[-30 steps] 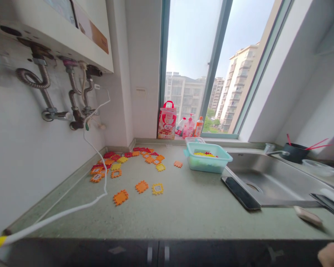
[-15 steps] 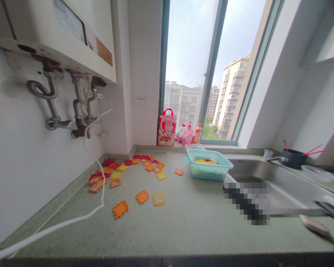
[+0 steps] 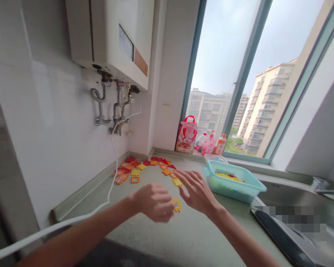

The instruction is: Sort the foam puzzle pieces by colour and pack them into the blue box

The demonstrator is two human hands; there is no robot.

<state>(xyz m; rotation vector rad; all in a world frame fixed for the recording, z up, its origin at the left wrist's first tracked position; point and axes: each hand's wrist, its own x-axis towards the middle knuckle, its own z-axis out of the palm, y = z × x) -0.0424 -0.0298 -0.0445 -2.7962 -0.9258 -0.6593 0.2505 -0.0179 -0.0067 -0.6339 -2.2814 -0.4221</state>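
My left hand (image 3: 156,202) is over the counter, slightly blurred, with its fingers curled in. Its fingertips and palm are turned away, so whatever they may hold is hidden. Just right of it lies a yellow notched puzzle tile (image 3: 177,205) with a white printed label, partly covered by the hand. Held out palm down, my right hand (image 3: 196,191) has its fingers stretched and spread, with nothing in them. Beyond its fingertips is another yellow tile (image 3: 178,182), beside several orange tiles (image 3: 167,171). Further left, red, orange and yellow tiles (image 3: 128,167) lie in a loose pile.
A turquoise tub (image 3: 231,189) with yellow and red pieces stands right of my hands, near the steel sink (image 3: 284,193). A white cable (image 3: 111,185) runs down the left side. Bottles (image 3: 210,144) and a pink-red bag (image 3: 187,137) stand at the window.
Both my hands have come into view from below, over the near tiles. Two orange tiles seen lying in front are now out of sight. The view has turned left and tilted.
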